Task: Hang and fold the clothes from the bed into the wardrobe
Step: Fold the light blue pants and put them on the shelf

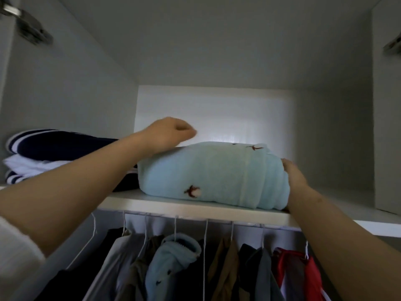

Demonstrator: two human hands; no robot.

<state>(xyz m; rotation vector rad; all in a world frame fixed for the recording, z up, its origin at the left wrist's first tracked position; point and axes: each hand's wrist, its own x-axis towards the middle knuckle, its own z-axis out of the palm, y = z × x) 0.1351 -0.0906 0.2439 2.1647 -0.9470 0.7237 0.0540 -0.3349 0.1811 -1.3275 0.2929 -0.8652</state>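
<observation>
While the folded pale-blue fleece bundle [208, 172] sits on the white wardrobe shelf [195, 208], the right hand [293, 173] presses flat against its end. The left hand [168, 135] rests atop it, fingers curled, grasping nothing.

White shelf [173, 208] holds folded light-blue fleece [212, 172] beside a navy-white stack [43, 153].

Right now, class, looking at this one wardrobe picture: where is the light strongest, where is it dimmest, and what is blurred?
Head view: brightest patch on the back wall behind the folded blue fleece; hanging clothes below the shelf sit in dim shadow; the hinge top left is smeared by blur; wide-angle lens splays the side walls.
</observation>
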